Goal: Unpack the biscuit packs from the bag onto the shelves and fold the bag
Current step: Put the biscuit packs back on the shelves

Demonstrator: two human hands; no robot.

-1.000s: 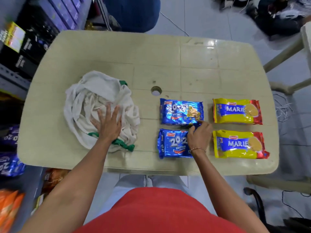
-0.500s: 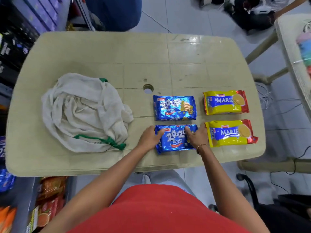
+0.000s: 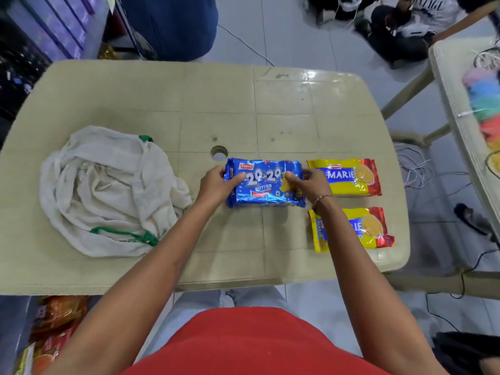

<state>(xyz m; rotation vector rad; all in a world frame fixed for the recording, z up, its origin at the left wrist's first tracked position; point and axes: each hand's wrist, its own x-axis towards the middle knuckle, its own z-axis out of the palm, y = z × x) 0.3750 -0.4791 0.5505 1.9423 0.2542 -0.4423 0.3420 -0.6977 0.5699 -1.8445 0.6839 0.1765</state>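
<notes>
Both hands are on the blue 20-20 butter biscuit pack: the left hand curls round its left end, thumb on top, and the right hand pinches its right end the same way. Holding it by both ends keeps the crinkly wrapper level. A blue edge shows along its far side, so it seems to sit on a second blue pack, as if the two are being stacked to carry together; I cannot be sure of that.

Just to the right lie two yellow Marie packs, the far Marie pack almost touching the right hand, the near Marie pack partly under the right forearm. None has reached a shelf yet.

The white cloth bag with green drawstring lies crumpled and unfolded at the left of the beige plastic table, well apart from the packs.

Shelves of packaged goods stand off to the left, and the bag lies between the packs and that side. A second table stands close on the right, with cables on the floor between.
</notes>
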